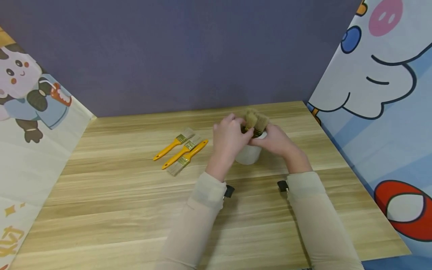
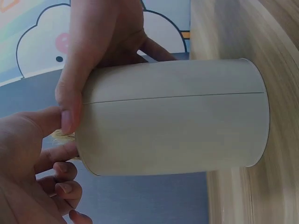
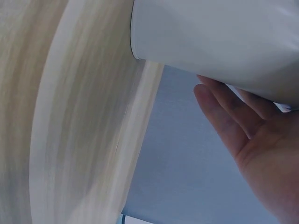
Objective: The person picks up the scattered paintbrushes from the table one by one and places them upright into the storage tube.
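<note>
A white cylindrical container [image 1: 248, 155] stands upright on the table, with paintbrushes [image 1: 257, 123] in its mouth, bristles up. My left hand [image 1: 231, 137] is at the rim, thumb and forefinger pinching a brush near its dark metal band. Only tan bristles [image 2: 60, 136] peek out between those fingers in the left wrist view; handles are hidden inside. From the right, my right hand [image 1: 275, 142] holds the container near its top, thumb over the rim and fingers [image 3: 224, 109] along the far side. Left of it lie three paintbrushes [image 1: 183, 150] with yellow handles.
The wood-grain table [image 1: 135, 206] meets a dark blue-grey wall [image 1: 189, 56] at the back. Cartoon-printed panels flank it on the left [image 1: 37, 150] and the right [image 1: 378, 150]. Small black clips [image 1: 229, 191] hang at both cuffs.
</note>
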